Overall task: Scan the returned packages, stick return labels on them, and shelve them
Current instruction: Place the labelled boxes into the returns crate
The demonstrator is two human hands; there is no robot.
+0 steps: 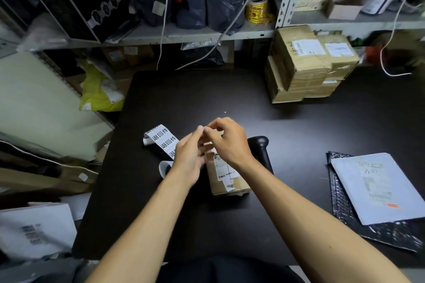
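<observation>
A small brown cardboard package [226,177] with a shipping label lies on the black table [184,99], partly under my hands. A strip of white return labels [161,139] with black characters curls to its left. My left hand [189,158] and my right hand [226,142] meet above the package's far end, fingertips pinching something small and pale between them, probably a label. What they pinch is blurred. A black handheld scanner [262,150] lies just right of the package, behind my right wrist.
A black bubble mailer with a white envelope [372,188] on top lies at the right. Taped cardboard boxes [308,62] are stacked at the table's far right. Shelves [174,34] behind hold dark bags and a yellow sticker roll [256,10]. Parcels crowd the floor at left.
</observation>
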